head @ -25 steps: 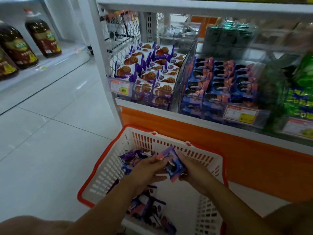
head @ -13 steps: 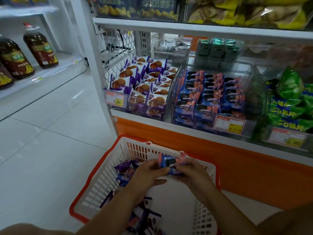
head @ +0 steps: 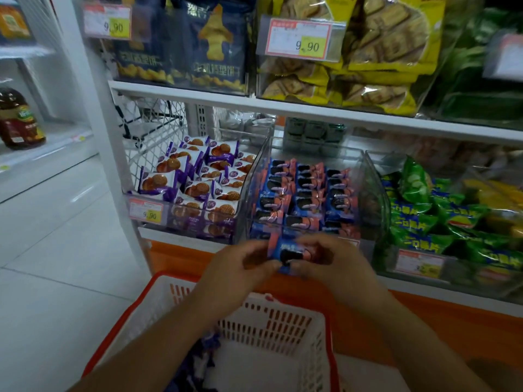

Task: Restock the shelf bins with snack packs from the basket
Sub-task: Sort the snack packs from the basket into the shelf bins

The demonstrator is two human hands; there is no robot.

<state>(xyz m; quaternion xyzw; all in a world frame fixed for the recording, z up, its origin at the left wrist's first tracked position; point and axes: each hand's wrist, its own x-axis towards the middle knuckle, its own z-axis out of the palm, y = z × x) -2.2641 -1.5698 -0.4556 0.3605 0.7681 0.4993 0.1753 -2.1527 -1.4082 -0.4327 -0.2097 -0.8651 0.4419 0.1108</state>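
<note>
Pack [head: 288, 251] has risen from over the basket [head: 283, 326] in the last second. My left hand [head: 243, 267] and right hand [head: 336, 264] pinch its ends with curled fingers, just before the middle bin [head: 370, 179] of matching packs, so I judge placing comes next.

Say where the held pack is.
Head view, centre: the pack is pinched between left hand and right hand, above the basket, in front of the middle bin.
</note>
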